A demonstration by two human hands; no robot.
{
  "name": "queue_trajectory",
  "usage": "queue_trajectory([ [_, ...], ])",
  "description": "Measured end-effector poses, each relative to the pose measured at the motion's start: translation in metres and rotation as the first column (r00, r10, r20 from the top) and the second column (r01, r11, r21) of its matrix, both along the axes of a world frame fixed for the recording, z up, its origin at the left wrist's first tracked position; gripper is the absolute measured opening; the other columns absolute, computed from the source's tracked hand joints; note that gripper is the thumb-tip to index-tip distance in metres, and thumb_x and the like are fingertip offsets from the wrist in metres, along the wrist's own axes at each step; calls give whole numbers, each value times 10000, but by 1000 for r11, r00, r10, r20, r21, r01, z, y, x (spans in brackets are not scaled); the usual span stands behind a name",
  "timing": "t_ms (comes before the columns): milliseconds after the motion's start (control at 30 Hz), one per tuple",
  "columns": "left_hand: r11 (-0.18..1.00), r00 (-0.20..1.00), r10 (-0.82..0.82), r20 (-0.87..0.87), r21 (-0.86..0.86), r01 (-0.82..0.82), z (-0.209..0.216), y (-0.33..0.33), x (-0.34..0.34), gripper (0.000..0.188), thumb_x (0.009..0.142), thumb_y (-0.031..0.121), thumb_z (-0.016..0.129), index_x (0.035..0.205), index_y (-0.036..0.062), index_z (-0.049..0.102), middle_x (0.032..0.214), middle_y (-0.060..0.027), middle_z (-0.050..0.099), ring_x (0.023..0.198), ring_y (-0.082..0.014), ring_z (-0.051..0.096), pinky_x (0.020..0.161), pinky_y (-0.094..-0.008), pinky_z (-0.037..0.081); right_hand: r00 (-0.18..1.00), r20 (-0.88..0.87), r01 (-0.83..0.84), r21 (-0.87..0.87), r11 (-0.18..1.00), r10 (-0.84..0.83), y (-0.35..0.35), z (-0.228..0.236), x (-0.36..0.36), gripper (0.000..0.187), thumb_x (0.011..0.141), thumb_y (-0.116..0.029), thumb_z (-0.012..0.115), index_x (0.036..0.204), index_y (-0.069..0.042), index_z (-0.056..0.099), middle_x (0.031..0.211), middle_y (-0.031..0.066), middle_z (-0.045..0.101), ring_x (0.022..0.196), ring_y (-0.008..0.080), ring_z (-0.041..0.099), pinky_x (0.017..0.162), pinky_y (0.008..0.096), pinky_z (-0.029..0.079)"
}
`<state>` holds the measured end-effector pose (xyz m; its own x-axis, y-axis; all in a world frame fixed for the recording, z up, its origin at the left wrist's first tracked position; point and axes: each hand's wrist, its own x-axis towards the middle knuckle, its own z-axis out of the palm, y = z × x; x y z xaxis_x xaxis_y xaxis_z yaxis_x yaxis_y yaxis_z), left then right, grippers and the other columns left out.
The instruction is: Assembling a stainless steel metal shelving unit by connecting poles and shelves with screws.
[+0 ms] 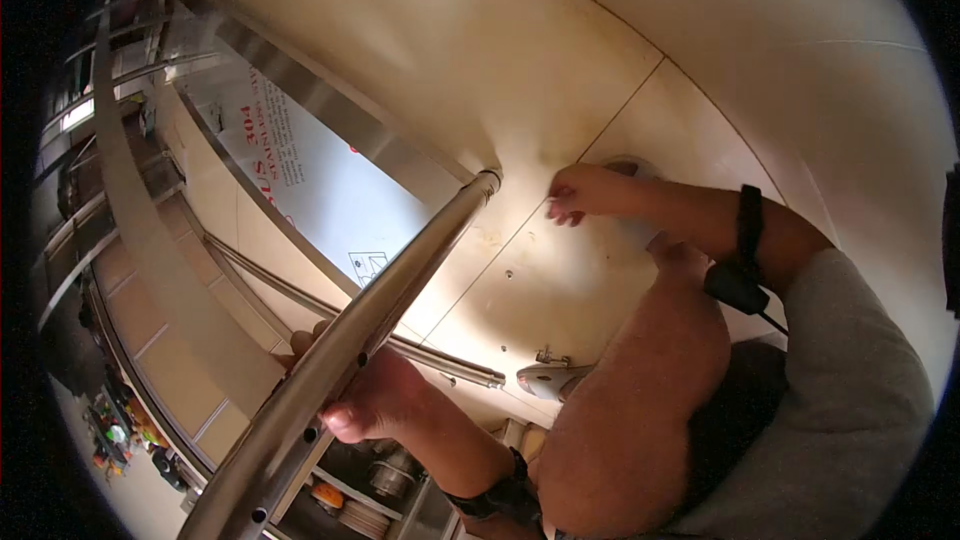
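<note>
A long shiny metal tube (pixel 400 275) with several round holes along its side slants up from the lower left. My left hand (pixel 385 400) is wrapped round it, thumb on the near side and fingertips showing past the far side. The upper end of the tube meets the corner of a metal frame with a film-covered panel (pixel 340 190). A short way right of that end is my right hand (pixel 585 192), above the tiled floor and apart from the tube. Its fingers are curled; whatever may be in them is hidden.
A second, thinner tube (pixel 440 355) lies below the panel. Small dark bits (pixel 509 274) are scattered on the beige tiles, near a small metal fitting (pixel 548 355) and a grey rounded object (pixel 550 381). My bent bare leg (pixel 630 410) fills the lower right. Metal shelving (pixel 130 160) stands left.
</note>
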<state>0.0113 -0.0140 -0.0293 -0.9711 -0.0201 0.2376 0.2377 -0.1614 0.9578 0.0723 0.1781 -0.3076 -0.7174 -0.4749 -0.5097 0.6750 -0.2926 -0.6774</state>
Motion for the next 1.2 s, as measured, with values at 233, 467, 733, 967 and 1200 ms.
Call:
queue_trajectory([
  [233,998,998,51,-41,-22,-52,-4,-4,1,655,658,310,722,1210,68,466,1052,7,558,876,-149,488,817,-322,473,894,325,395,-243,886,-309,-46,4,-40,184,825,-77,583,903,86,548,859,145,595,787,217,618,656,277,532],
  [467,1000,1000,6,-30,-8,-6,-6,-4,3,667,660,307,721,1226,74,455,1087,19,551,894,-151,474,830,-337,463,908,257,364,-89,927,-331,-53,11,-41,148,817,-80,591,844,64,568,801,126,602,751,206,628,643,280,525],
  [733,997,998,59,-27,-44,-61,-10,6,2,717,646,342,724,1244,81,430,1014,-12,559,949,-149,493,858,-360,470,903,341,288,-27,957,-262,-47,28,-45,140,815,-165,593,775,-32,576,690,57,612,612,141,584,516,270,429],
  [967,994,996,90,25,-55,-89,-12,17,3,781,612,367,739,1263,93,408,954,-27,562,933,-138,515,854,-362,481,802,532,353,-54,934,-272,-51,33,-52,138,801,-152,594,737,-34,563,676,81,613,563,122,550,439,242,344],
  [1200,993,997,81,-7,-84,-81,-12,17,3,759,627,359,732,1263,94,412,947,-17,567,901,-125,521,837,-364,497,712,671,383,-125,915,-206,-59,18,-53,165,818,-149,559,718,-18,568,657,95,609,581,134,588,379,240,323],
])
